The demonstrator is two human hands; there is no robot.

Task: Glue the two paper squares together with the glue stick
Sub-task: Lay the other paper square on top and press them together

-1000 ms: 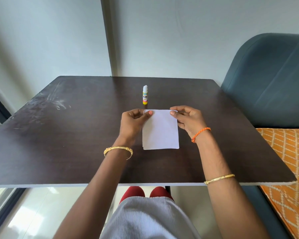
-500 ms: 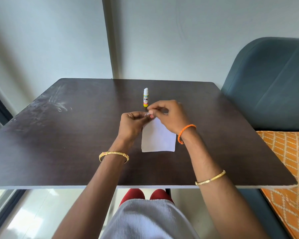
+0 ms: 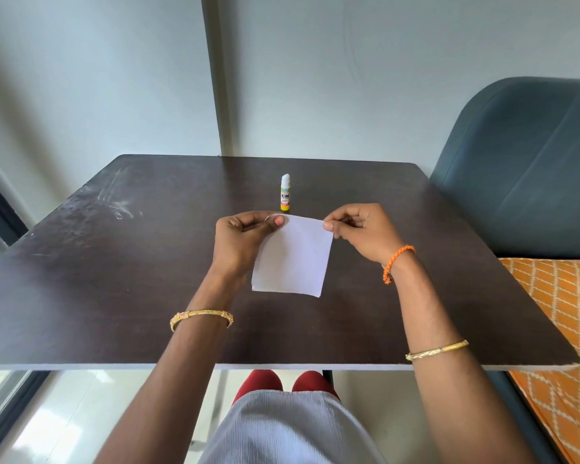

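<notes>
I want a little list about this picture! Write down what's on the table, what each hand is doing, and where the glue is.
surface: dark brown wooden table
paper: white paper squares, stacked, lifted at the far edge
left hand: pinches the paper's far left corner
right hand: pinches the paper's far right corner
glue: small white and yellow glue stick, standing upright beyond the paper, untouched, cap on
glue applied: none visible
beside table: blue-grey padded chair on the right
</notes>
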